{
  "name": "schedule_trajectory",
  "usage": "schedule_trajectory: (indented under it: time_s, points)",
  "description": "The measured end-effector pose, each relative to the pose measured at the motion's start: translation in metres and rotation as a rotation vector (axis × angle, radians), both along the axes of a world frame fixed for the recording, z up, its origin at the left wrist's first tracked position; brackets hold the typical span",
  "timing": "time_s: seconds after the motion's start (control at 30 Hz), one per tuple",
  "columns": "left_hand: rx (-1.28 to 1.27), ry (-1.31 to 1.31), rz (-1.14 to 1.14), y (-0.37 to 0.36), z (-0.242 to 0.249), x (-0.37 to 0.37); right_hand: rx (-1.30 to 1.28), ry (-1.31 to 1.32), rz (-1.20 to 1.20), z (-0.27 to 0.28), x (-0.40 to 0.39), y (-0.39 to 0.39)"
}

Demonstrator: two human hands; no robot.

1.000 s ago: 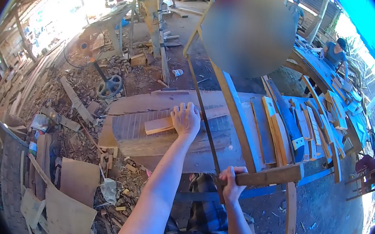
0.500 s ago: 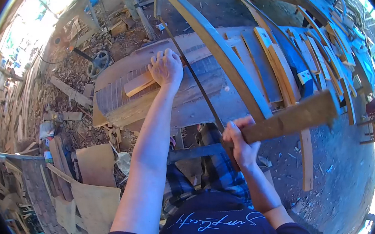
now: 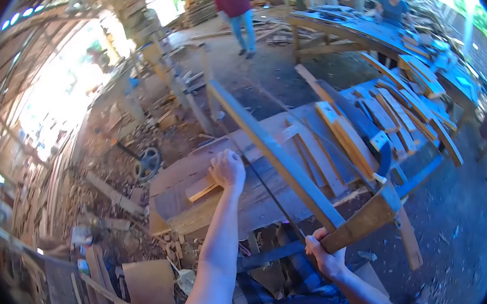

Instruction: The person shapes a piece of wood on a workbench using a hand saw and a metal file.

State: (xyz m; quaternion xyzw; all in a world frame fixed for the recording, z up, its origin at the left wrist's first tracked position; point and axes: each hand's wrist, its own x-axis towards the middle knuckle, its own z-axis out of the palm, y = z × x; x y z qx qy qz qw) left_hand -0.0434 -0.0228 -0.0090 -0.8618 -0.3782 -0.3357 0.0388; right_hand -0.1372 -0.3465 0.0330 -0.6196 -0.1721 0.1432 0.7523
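Observation:
My left hand (image 3: 228, 170) is closed over a short light-wood piece (image 3: 201, 191), pressing it on the worn wooden bench (image 3: 249, 214). One end of the piece sticks out past my hand on the left. My right hand (image 3: 326, 258) grips the near end of a large wooden frame saw (image 3: 275, 155), fingers wrapped at the foot of its wide end bar (image 3: 366, 219). The thin saw blade (image 3: 274, 197) runs from that hand toward the far side, passing just right of my left hand. Where blade and wood meet is hidden behind my left hand.
Several cut wood strips (image 3: 344, 139) lie on the bench's right side. A handwheel (image 3: 147, 164) and wood scraps cover the ground at left. Farther back, one person (image 3: 233, 1) stands on the floor and another person (image 3: 393, 13) is behind a long table (image 3: 349, 27).
My view has tilted up, bringing the people and far table into sight. The saw frame's end bar has swung lower and nearer the bench. My left hand keeps its hold on the wood.

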Motion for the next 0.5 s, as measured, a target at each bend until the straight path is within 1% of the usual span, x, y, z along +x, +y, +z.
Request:
schedule_trajectory:
  time_s: [0.03,0.1,0.17,0.23,0.27,0.33,0.37,0.43,0.47,0.5]
  points:
    - [0.005,0.000,-0.005,0.004,-0.003,0.004,-0.073,-0.018,-0.011,0.001,-0.004,-0.009]
    - [-0.005,0.022,-0.035,0.021,-0.023,0.010,-0.086,0.070,-0.049,-0.005,-0.007,-0.010]
    - [0.031,0.020,-0.007,0.003,0.000,0.006,-0.010,-0.009,-0.114,0.013,-0.006,-0.001]
    - [0.105,0.000,-0.001,0.021,-0.019,0.012,0.012,0.061,-0.115,0.024,-0.004,-0.003]
    - [0.090,-0.027,-0.050,0.018,-0.016,0.010,0.048,0.125,-0.079,0.027,-0.003,-0.002]
    - [0.078,-0.022,-0.106,0.015,-0.012,0.005,-0.092,0.191,-0.064,0.016,-0.001,-0.012]
    - [0.076,0.008,-0.074,0.015,-0.014,0.006,-0.085,0.090,-0.049,0.008,-0.003,-0.016]
    - [0.091,0.009,0.027,0.012,-0.013,0.010,0.029,0.086,-0.032,0.012,-0.015,-0.026]
    - [0.090,0.023,0.048,0.008,-0.007,0.003,0.026,0.100,-0.011,0.009,-0.016,-0.026]
    - [-0.006,0.062,0.029,0.004,0.002,0.003,0.051,0.069,-0.009,0.005,-0.014,-0.026]
